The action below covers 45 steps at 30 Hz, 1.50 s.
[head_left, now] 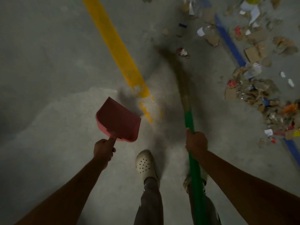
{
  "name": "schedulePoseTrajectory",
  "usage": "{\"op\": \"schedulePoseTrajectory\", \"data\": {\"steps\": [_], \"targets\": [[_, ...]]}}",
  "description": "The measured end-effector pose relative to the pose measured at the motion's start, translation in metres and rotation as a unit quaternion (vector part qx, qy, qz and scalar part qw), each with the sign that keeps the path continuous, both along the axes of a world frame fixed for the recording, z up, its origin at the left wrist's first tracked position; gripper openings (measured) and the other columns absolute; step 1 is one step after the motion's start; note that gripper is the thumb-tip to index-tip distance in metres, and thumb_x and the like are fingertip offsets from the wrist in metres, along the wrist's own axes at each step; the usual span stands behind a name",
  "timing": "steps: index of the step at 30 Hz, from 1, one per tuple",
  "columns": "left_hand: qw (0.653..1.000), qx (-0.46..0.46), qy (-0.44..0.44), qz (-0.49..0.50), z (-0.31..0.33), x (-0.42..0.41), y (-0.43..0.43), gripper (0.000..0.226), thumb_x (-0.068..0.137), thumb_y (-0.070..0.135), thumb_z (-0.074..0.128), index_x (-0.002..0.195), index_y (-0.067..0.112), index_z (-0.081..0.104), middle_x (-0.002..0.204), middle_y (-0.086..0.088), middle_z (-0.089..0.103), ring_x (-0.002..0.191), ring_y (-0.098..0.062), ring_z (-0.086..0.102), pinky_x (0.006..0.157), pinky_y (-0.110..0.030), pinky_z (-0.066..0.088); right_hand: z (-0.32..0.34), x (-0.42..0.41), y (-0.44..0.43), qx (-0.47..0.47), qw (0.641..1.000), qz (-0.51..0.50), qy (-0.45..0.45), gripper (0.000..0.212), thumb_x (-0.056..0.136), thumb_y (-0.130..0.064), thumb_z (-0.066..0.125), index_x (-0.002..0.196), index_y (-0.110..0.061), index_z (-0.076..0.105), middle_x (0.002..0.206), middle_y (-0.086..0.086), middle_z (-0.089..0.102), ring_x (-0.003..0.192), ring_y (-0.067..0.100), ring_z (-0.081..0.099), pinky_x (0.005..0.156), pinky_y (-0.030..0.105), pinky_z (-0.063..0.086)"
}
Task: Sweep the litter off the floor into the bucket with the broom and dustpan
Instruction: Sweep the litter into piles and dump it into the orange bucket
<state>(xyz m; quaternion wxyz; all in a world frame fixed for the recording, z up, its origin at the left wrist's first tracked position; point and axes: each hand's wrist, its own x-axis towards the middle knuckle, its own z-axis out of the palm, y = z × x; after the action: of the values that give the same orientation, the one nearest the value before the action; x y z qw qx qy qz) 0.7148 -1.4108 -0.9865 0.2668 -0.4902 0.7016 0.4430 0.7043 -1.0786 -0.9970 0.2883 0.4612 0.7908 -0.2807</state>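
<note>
Right hand [196,141] clasps a forward-pointing green-handled broom [189,120]; scattered cardboard-and-paper litter [253,90] lies rightward, opposite the red plastic dustpan [118,119] clutched by the left hand [103,148].

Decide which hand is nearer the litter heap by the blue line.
Right. The right hand, gripping the broom, is left of the litter heap; the left hand, holding the dustpan, is much farther left.

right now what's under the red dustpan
The dustpan, held up by the left hand, hangs over grey floor; its shadow falls beside the end of the yellow line. The litter lies away to the right. The patch directly behind the pan is covered.
</note>
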Motion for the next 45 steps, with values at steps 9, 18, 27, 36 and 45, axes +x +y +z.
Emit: {"op": "schedulePoseTrajectory", "data": {"steps": [9, 18, 27, 36, 45], "targets": [[0.999, 0.020, -0.004, 0.029, 0.006, -0.001, 0.003, 0.060, 0.089, 0.059, 0.066, 0.083, 0.001, 0.058, 0.067, -0.014, 0.062, 0.045, -0.016, 0.042, 0.040, -0.024, 0.030, 0.053, -0.024, -0.035, -0.070, 0.984, 0.116, 0.113, 0.049, 0.095, -0.059, 0.052, 0.074, -0.015, 0.061, 0.073, 0.013, 0.067, 0.072, 0.035, 0.069, 0.068, 0.046, 0.059], [1.000, 0.018, 0.006, 0.011, 0.016, -0.004, -0.012, 0.052, 0.092, 0.054, 0.066, 0.078, 0.005, 0.055, 0.065, -0.014, 0.060, 0.044, -0.016, 0.040, 0.040, -0.022, 0.029, 0.053, -0.050, -0.101, -0.113, 0.953, 0.281, -0.001, 0.052, 0.093, -0.060, 0.057, 0.096, -0.010, 0.068, 0.086, 0.006, 0.067, 0.084, 0.027, 0.067, 0.062, 0.029, 0.044], [0.998, 0.021, 0.035, -0.043, 0.017, -0.063, 0.017, 0.051, 0.091, 0.056, 0.067, 0.081, 0.006, 0.059, 0.061, -0.011, 0.059, 0.040, -0.013, 0.037, 0.037, -0.020, 0.025, 0.017, -0.074, 0.052, -0.041, 0.999, -0.001, -0.028, 0.054, 0.100, -0.049, 0.053, 0.107, 0.003, 0.067, 0.079, 0.011, 0.063, 0.061, 0.021, 0.058, 0.050, 0.025, 0.042], [0.997, 0.027, 0.043, -0.062, 0.023, -0.129, 0.108, 0.049, 0.092, 0.052, 0.067, 0.082, 0.004, 0.059, 0.062, -0.012, 0.058, 0.040, -0.014, 0.035, 0.037, -0.019, 0.024, 0.041, -0.090, 0.123, 0.003, 0.988, -0.093, 0.119, 0.053, 0.098, -0.057, 0.049, 0.090, -0.008, 0.069, 0.082, 0.011, 0.069, 0.073, 0.028, 0.068, 0.067, 0.039, 0.059], [0.989, 0.029, 0.023, -0.140, 0.014, -0.187, 0.227, 0.051, 0.092, 0.053, 0.067, 0.077, 0.006, 0.052, 0.061, -0.014, 0.056, 0.039, -0.016, 0.033, 0.038, -0.019, 0.023, 0.003, -0.113, 0.168, -0.135, 0.988, 0.067, -0.026, 0.047, 0.093, -0.058, 0.060, 0.092, -0.011, 0.061, 0.081, 0.004, 0.061, 0.078, 0.025, 0.064, 0.058, 0.028, 0.044]]}}
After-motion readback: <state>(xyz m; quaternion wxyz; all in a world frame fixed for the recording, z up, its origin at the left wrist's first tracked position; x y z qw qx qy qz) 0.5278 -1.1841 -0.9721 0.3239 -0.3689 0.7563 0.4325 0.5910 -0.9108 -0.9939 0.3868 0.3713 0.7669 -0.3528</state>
